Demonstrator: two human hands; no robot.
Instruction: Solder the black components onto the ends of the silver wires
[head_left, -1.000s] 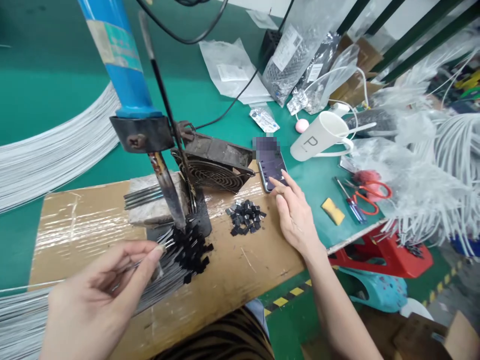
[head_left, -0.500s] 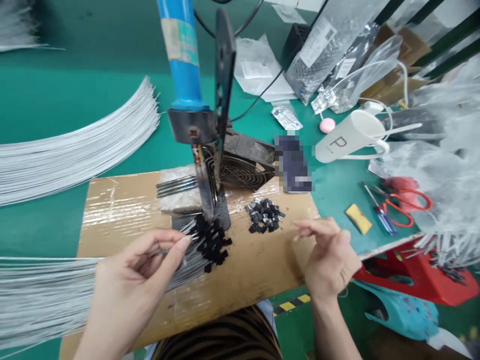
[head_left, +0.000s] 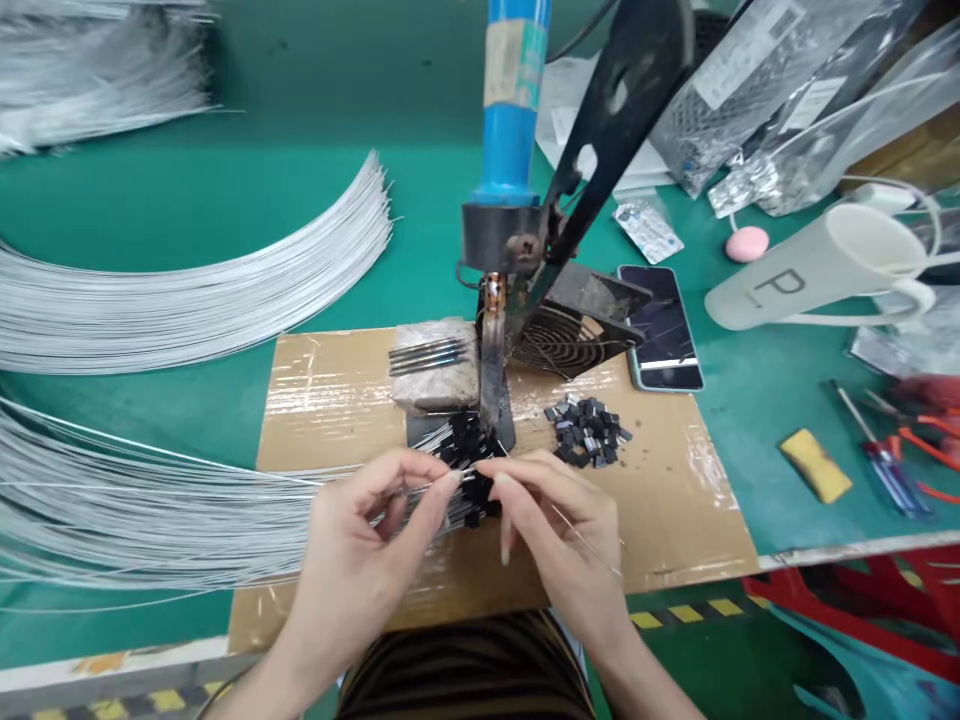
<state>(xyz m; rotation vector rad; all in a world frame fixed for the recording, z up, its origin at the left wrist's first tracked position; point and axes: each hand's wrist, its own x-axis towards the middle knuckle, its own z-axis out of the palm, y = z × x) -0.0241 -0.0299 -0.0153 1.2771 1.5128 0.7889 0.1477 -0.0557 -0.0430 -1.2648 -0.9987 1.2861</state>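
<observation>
My left hand pinches the end of a thin grey wire, in front of the blue-handled soldering iron. Close beside it, my right hand has thumb and index finger pressed together at the same spot, and a thin wire runs across its fingers. The two sets of fingertips nearly meet. Just behind them lie black connector pieces on the ends of a bundle of grey wires. A pile of loose black pieces rests on the cardboard to the right.
Behind the hands stand a small fan and a block with metal rods. A phone, a white mug, a yellow sponge and a screwdriver are on the right. Another wire bundle curves at the back left.
My right hand has come in from the right to meet my left hand, and its fingers now hold a thin wire. The view has shifted, so the bench items appear farther right.
</observation>
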